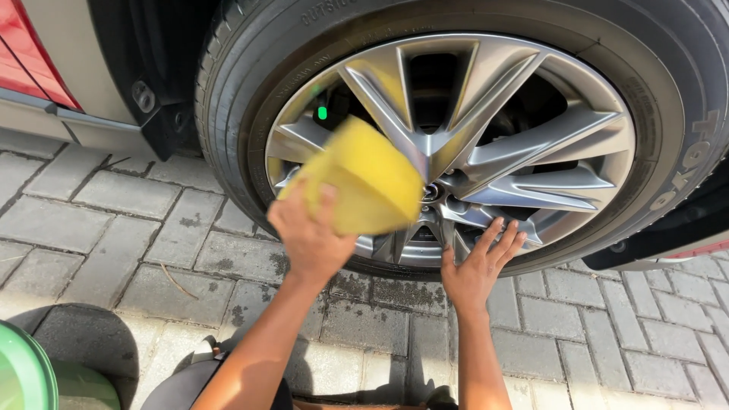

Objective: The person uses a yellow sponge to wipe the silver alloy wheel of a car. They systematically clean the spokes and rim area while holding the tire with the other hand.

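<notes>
Risk, grip: the yellow sponge (364, 178) is gripped only by its near end in the left hand (307, 235), so it could be flicked loose against a spoke and dropped onto the paving (114, 220), where grit would be picked up.
Risk, scratching: if grit is carried on the sponge, the silver alloy rim (486, 129) could be marked.
Risk, fingers: the right hand (478, 266) is laid flat and spread wide on the lower spokes, holding nothing; fingertips could be caught in the gaps between spokes.
Risk, bucket: a green bucket (26, 376) is seen at the lower left corner, well apart from both hands, so a long reach would be needed and balance could be lost.
Sponge, place: held against the left side of the rim, just beside the hub (433, 190).
Sponge, look: thick, blocky, bright yellow; its edges are blurred, so wetness or suds cannot be judged, though it is probably damp.
Wheel, look: the black tyre (228, 99) is dull, the spokes bright and sunlit.
</notes>
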